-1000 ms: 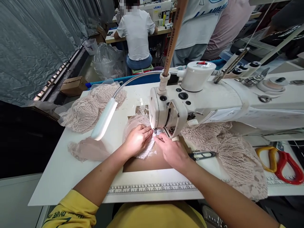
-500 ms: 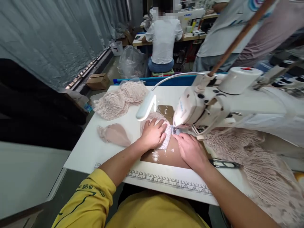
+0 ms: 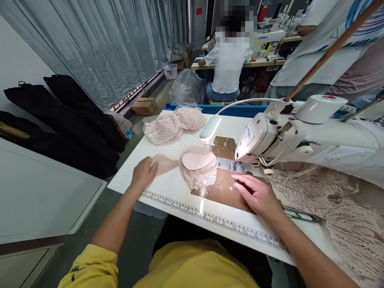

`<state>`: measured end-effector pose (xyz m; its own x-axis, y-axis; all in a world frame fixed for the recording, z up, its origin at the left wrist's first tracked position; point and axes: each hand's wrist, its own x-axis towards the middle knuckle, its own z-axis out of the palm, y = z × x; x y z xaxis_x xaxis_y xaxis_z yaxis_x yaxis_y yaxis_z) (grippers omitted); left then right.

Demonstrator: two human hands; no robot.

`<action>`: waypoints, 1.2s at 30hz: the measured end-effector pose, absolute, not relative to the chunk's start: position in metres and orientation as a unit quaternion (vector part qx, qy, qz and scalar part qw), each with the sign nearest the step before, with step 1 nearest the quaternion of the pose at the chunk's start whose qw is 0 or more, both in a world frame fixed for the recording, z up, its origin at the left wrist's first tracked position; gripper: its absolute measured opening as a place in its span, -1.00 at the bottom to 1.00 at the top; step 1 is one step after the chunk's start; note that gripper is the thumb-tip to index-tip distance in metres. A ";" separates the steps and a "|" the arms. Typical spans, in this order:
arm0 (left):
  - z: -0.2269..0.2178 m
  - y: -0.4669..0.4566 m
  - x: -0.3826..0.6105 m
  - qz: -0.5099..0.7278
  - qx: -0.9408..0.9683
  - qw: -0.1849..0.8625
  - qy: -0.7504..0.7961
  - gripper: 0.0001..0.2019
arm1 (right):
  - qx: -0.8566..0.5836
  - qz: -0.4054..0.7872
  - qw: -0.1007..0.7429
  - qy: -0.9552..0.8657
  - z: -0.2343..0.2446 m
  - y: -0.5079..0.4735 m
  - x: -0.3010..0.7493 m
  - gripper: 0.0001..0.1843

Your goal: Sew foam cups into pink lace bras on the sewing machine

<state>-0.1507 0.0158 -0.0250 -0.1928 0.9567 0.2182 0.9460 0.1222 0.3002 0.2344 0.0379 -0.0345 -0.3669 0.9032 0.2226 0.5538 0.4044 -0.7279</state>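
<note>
We saw the risk straight away — our right hand lay on the brown plate just in front of the sewing machine head, fingertips pointing toward the needle area, and a stray touch of the drive could have caught them. The lace cup sat loose near the foot, with neither hand on it, so it could have slid askew. Our left hand was out at the table edge, fingers curled over the flat beige piece — whether it pinched it or merely pressed it, we could not tell. The right hand was spread nearly flat, holding nothing. The snips lay just behind that wrist, an easy snag for the loose lace heap
</note>
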 end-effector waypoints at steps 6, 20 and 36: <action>-0.022 -0.045 -0.098 0.454 0.558 0.153 0.678 -0.72 | -0.363 0.652 0.269 -0.609 -0.024 -0.007 0.195 -0.29; -0.008 -0.031 -0.015 0.410 0.523 0.638 0.389 -0.65 | -0.291 0.792 0.404 -0.354 -0.022 -0.024 0.179 -0.68; -0.005 -0.031 0.024 0.400 0.735 0.343 0.427 -0.76 | -0.404 0.624 0.563 -0.362 -0.031 -0.002 0.186 -0.95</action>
<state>0.0239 -0.0306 -0.0046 0.3146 0.9020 0.2957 0.3535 -0.4004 0.8454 0.1864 -0.0015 -0.0307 -0.0407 0.9945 -0.0966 -0.4093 -0.1048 -0.9063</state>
